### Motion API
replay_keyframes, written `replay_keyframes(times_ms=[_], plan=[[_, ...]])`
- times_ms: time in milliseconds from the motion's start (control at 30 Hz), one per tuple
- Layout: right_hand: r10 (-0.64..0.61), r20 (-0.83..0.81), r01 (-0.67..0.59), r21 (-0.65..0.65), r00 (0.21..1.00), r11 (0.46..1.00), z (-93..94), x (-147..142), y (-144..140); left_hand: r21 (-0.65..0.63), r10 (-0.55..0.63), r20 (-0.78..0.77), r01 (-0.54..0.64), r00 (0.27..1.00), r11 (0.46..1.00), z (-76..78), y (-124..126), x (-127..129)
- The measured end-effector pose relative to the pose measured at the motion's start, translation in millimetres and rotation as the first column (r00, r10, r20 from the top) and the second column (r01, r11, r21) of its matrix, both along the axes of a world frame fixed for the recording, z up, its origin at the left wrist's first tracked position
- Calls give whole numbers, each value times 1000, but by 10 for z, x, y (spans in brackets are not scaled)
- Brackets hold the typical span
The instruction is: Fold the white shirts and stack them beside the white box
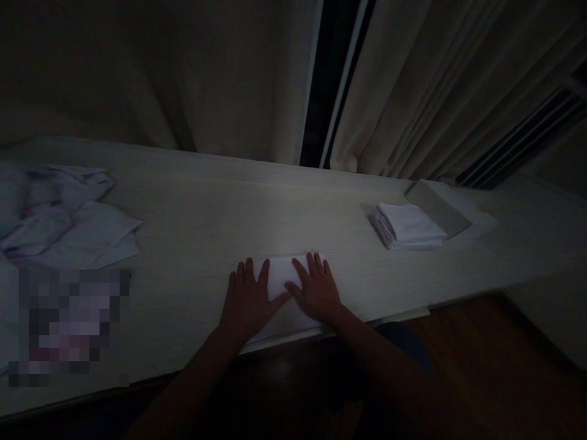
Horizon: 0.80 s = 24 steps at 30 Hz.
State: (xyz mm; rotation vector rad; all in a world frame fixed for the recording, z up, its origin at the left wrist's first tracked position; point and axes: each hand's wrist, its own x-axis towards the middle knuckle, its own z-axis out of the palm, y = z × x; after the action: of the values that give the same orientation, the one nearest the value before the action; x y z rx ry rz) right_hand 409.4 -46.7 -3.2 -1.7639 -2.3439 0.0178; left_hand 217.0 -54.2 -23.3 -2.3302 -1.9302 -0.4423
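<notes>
A folded white cloth lies at the near edge of a long pale wooden table. My left hand rests flat on its left part, fingers spread. My right hand lies flat on its right part, fingers apart and pointing away from me. Both palms press down on the cloth and neither hand grips anything. The scene is dim.
A neat stack of folded white cloths sits to the right, beside a flat grey board. A crumpled pile of pale cloths lies at the left. Curtains hang behind the table. Wooden floor shows at lower right.
</notes>
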Motion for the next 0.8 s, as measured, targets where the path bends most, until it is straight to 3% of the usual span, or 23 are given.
replay_keyframes(times_ms=[333,800], plan=[[4,-20,-4,-4,1000,1000,34,11,-10,-3,39,-9,-39,999,999,122,24,17],[-11,-5,11,5,1000,1000,36,8,-29,-44,-8,-2,8,1000,999,24,-17,-94]])
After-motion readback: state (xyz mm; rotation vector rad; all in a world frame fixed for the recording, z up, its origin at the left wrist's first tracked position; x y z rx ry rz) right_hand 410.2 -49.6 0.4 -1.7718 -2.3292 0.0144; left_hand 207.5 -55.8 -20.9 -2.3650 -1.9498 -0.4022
